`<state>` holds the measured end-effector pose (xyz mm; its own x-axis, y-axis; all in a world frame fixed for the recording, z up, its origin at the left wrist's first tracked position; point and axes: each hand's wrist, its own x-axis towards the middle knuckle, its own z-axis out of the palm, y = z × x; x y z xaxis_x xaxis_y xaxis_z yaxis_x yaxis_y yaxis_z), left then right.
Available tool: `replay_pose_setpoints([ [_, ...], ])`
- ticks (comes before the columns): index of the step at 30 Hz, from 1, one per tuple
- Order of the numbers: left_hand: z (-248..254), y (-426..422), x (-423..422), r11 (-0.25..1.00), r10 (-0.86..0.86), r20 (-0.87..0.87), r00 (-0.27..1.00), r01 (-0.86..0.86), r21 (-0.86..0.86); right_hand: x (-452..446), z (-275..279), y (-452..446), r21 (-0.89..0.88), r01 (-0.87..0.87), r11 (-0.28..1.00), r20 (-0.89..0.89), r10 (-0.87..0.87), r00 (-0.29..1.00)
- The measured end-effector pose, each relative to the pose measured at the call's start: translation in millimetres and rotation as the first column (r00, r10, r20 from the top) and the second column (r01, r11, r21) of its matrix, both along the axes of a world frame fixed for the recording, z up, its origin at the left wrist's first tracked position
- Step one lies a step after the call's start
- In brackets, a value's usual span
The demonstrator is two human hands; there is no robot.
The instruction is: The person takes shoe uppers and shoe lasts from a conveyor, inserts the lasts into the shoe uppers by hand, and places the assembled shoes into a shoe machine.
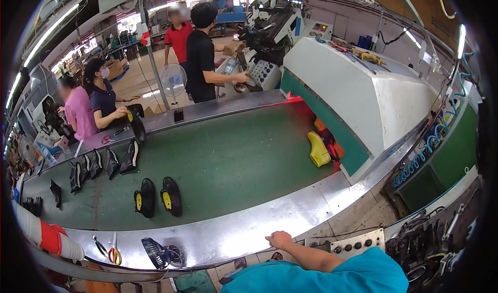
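My right hand (281, 239) rests at the near metal edge (228, 246) of the conveyor, and I see nothing held in it. Its fingers are partly spread against the metal. A teal sleeve (371, 269) covers the upper part of that arm. My left hand is out of view. Beyond the edge, on the green belt (228, 173), stand a pair of dark shoes (171, 195) with yellow inside them. At the machine's opening lies a yellow shoe last (318, 149), beside dark and orange items lit red.
A grey machine hood (342, 80) spans the belt on the right. Several black shoe uppers (129, 155) line the far left. A co-worker (104, 96) across the belt holds a dark shoe (137, 126). Scissors (114, 251) and a small fan (155, 252) sit on the near ledge.
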<state>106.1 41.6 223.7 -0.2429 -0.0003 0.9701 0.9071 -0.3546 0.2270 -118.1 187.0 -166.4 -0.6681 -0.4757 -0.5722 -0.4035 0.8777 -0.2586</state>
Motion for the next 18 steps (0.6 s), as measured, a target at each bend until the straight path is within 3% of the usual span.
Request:
replay_pose_setpoints([
  [18,-9.9,-4.4,2.6,1.000,-0.012,0.038,0.999,0.012,0.017,1.5,0.2,0.7,-0.026,0.002,1.000,-0.009,-0.002,1.000],
])
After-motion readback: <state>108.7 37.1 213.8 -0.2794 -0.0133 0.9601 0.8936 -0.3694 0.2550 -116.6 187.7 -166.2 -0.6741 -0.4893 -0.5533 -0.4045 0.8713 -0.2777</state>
